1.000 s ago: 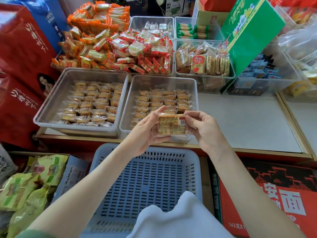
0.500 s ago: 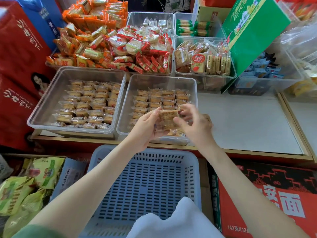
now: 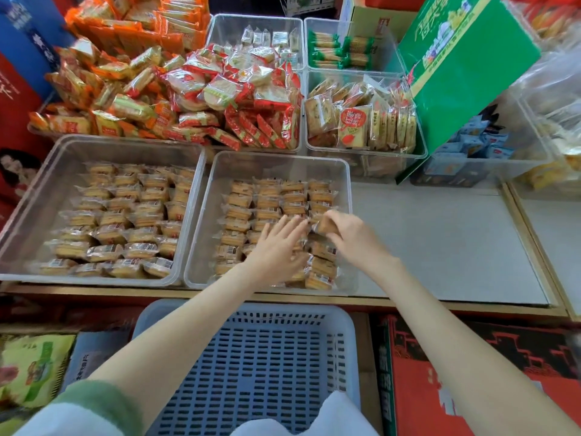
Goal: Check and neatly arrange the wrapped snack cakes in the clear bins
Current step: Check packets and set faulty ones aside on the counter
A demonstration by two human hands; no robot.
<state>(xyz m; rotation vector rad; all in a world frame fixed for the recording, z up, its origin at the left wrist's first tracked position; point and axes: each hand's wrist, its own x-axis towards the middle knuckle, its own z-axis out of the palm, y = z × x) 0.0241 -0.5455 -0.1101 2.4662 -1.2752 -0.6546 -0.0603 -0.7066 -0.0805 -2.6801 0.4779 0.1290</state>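
Snack cake (image 3: pixel 324 227) | now down in clear bin (image 3: pixel 283 155) | right hand (image 3: pixel 352 239) pinches it

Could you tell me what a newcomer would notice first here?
Two hands work in the right clear bin at the centre: the right hand pinches a wrapped snack cake, the left hand lies flat over the rows. Behind, a heap of orange and red packets fills the back left; a green carton leans at upper right.
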